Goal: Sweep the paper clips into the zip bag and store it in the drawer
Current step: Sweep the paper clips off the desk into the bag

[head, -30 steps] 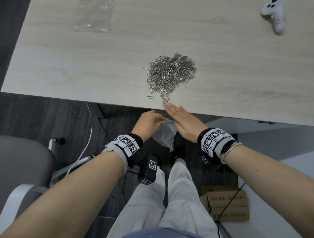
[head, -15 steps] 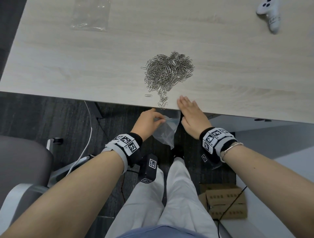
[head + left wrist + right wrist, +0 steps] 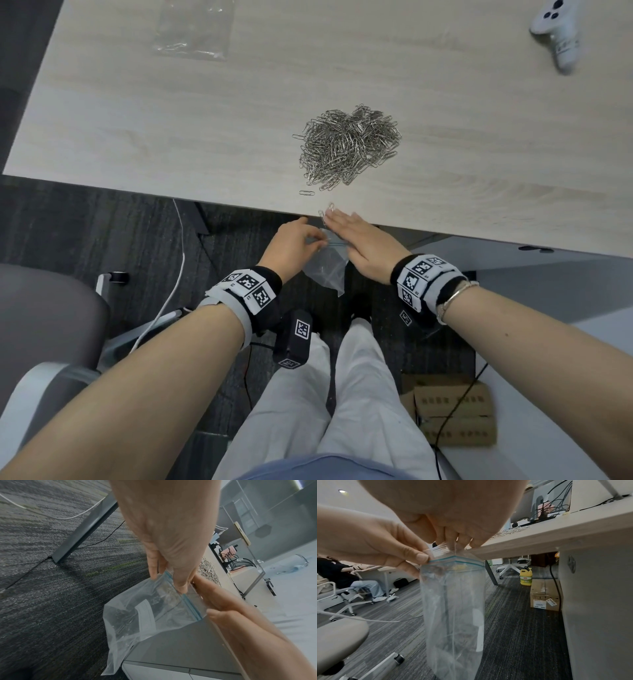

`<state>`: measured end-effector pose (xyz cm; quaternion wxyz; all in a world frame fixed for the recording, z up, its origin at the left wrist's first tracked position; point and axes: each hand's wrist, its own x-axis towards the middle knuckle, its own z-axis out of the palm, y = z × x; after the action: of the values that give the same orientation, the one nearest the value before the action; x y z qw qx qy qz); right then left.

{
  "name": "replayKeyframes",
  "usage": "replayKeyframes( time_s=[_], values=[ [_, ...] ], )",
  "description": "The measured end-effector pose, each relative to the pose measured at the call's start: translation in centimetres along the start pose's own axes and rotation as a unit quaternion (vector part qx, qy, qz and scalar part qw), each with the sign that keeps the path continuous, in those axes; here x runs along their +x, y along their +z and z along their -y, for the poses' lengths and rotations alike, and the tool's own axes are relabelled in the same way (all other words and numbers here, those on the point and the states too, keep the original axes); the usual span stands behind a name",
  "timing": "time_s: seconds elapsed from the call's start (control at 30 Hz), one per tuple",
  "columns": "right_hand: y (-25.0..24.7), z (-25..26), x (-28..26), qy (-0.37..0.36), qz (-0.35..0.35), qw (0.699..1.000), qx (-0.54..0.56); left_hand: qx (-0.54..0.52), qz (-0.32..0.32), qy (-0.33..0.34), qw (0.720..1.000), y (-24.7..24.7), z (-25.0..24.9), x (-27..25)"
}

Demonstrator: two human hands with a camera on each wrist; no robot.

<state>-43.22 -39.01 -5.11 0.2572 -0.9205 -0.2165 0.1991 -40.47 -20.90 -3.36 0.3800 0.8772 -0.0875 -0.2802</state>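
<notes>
Two hands are busy at the near edge of the pale wooden worktop (image 3: 171,120). The left hand (image 3: 291,245) pinches the top rim of the clear plastic zip bag with the blue strip (image 3: 453,601) between thumb and fingers, and the bag hangs down below that hand, under the worktop edge. The right hand (image 3: 359,240) lies flat with straight fingers, its fingertips (image 3: 334,216) on the edge of the worktop, just above the bag's mouth. It grips nothing.

Most of the shiny silver paper clips (image 3: 349,147) sit in a big heap well beyond the right hand's fingertips. A few loose clips (image 3: 325,209) lie right at those fingertips, and one single clip (image 3: 307,193) lies a bit farther out, toward the left hand's side. Some clips look like they are already at the bottom of the bag.

What could go wrong? The bag is soft and is held on one side only, so its mouth may droop shut, and clips pushed over the edge could miss it and fall to the dark carpet floor (image 3: 85,222). A fast, big push could send too many clips at once and spill them past the mouth. The clips hook onto each other, so a tangle could drag extra ones along. More weight could also tug the thin rim out of the pinch.
</notes>
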Motion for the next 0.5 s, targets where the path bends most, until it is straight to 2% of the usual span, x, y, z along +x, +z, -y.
replayKeyframes(
  time_s=[0.13, 0.27, 0.5],
  values=[
    [-0.3, -0.2, -0.3, -0.009, -0.027, 0.999, 0.041, -0.01, -0.008, 0.0, 1.0, 0.0, 0.0, 0.0],
    [-1.9, -0.1, 1.8, 0.043, -0.07, 0.997, 0.001, -0.01, -0.006, -0.009, 1.0, 0.0, -0.1, 0.1],
    [-2.0, 0.2, 5.4, 0.049, -0.03, 0.996, -0.069, -0.021, -0.01, -0.024, 0.999, -1.0, 0.8, 0.4]
  ],
)
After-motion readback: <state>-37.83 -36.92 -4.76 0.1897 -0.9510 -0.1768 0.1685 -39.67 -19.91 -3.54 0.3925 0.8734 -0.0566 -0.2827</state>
